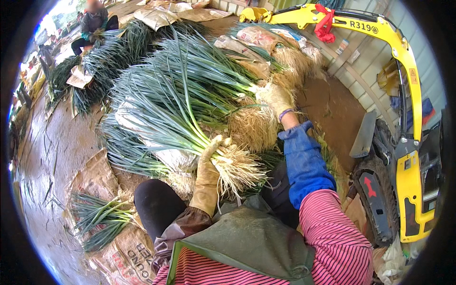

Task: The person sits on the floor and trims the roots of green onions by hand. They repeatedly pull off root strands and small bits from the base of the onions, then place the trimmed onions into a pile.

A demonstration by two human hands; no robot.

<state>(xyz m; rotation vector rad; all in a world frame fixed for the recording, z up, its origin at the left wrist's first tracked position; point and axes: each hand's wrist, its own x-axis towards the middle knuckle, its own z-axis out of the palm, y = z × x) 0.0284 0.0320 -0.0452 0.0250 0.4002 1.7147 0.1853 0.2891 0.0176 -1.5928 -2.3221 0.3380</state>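
Observation:
My left hand (208, 171), in a tan glove, is closed around the white stems of a bunch of green onions (181, 124). Their pale roots (240, 169) spread out to the right of the glove, and the long green leaves fan to the upper left. Farther ahead, my right hand (276, 99), also gloved, is on the root end of other green onions (228, 74) lying on the big pile; its fingers blend into the roots, so its grip is unclear. Brown matted roots (253, 128) of the pile lie between both hands.
A small bunch of green onions (107, 217) rests on a woven sack (124, 253) at the lower left. More bundles (107, 57) lie near a seated person (94, 26) at the upper left. A yellow mini excavator (409, 192) stands at the right beside a wall.

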